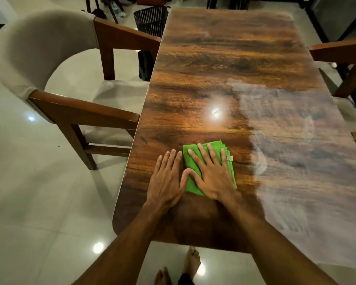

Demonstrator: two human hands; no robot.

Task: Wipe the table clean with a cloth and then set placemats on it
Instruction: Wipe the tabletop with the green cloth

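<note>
Step in hand: wiping. The right hand (212, 175) lies flat with fingers spread, pressing the folded green cloth (190, 187) onto the near end of the desk (214, 68). The left hand (167, 182) is flat and empty on the wood just beside the cloth. A dull haze (286, 140) covers the desk's right side (not yet wiped, I judge). Next move calls for sweeping the cloth rightward through it under even pressure. No placemats in view.

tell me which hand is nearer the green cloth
Right. The right hand lies flat on top of the green cloth; the left hand rests on the bare table beside the cloth's left edge.
</note>
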